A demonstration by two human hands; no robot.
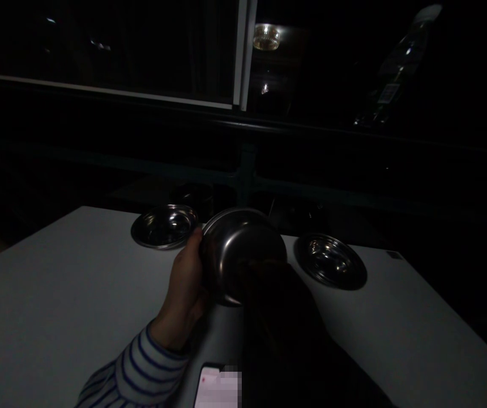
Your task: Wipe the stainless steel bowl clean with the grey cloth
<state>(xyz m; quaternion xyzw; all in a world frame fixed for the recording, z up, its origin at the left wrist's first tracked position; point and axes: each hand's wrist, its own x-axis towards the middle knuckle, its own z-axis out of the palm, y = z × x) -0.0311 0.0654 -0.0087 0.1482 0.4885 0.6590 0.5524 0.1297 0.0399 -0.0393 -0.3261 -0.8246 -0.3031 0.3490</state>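
Note:
My left hand (186, 277) is closed around the left rim of a shiny metal bowl (230, 243). The bowl is tilted, its rounded surface facing me, above the white table. From the lower right a very dark shape (277, 300) reaches up and overlaps the lower right of the bowl. It seems to be my right arm and hand, or a dark cloth over them; the fingers are lost in the darkness. Shallow metal dishes lie on either side: the left dish (165, 226) near my left thumb, the right dish (330, 260) beyond the bowl.
A white table (77, 294) spreads below. At its near edge lies a phone (207, 391) with a lit screen, partly blurred out. Behind are a dark window with a pale frame (243, 56) and a clear bottle (400, 68) at the upper right. The room is very dim.

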